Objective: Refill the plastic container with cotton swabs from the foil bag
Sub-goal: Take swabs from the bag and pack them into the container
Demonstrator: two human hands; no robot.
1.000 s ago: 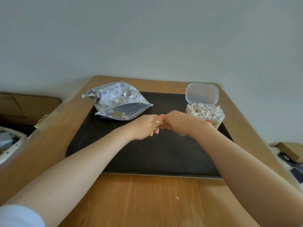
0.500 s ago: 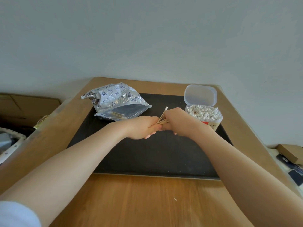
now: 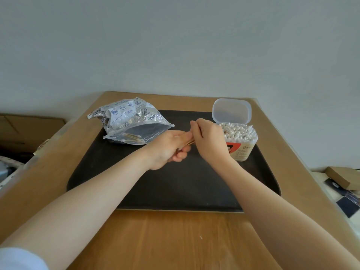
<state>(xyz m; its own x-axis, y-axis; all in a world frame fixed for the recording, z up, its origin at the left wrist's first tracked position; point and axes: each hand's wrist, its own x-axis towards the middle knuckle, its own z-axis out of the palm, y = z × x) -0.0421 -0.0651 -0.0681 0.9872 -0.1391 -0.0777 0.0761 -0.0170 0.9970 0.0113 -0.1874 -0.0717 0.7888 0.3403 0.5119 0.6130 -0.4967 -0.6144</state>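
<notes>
Both hands, the left hand (image 3: 167, 148) and right hand (image 3: 209, 139), pinch a few cotton swabs (image 3: 190, 142) beside the brimming plastic container (image 3: 240, 141) (lid open); loose sticks could slip onto the tray (image 3: 175, 188).

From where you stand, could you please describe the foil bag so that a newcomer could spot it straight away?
Start at the dark tray on the wooden table. The foil bag lies flat across the tray's far left corner, left of both hands. It is the only crinkled silver thing there, printed with blue symbols, its clear side showing a few wooden sticks; the plastic container opposite is rigid and upright.
</notes>
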